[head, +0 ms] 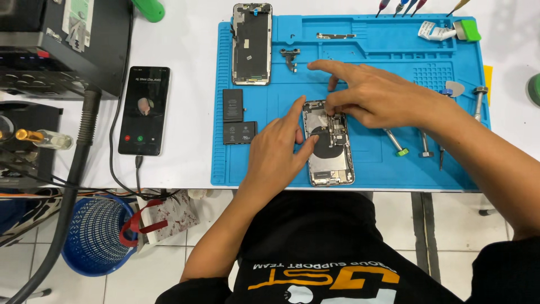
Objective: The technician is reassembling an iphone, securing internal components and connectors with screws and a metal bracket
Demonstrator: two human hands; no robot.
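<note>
Opened phone (329, 147) lies back-down near the front edge of the blue mat (388, 56); left hand (278, 149) steadies its left side, fingers loosely together, nothing pinched. Right hand (374, 93) pinches at the phone's top end, apparently a small part, too small to tell, index finger extended. Best kept slow and level; battery (236, 118) lies left of phone, screwdrivers (416, 143) right.

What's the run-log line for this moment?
left hand: steadies opened phone | right hand: fingertips on phone's upper parts | blue mat: battery, screen panel, screwdrivers
</note>
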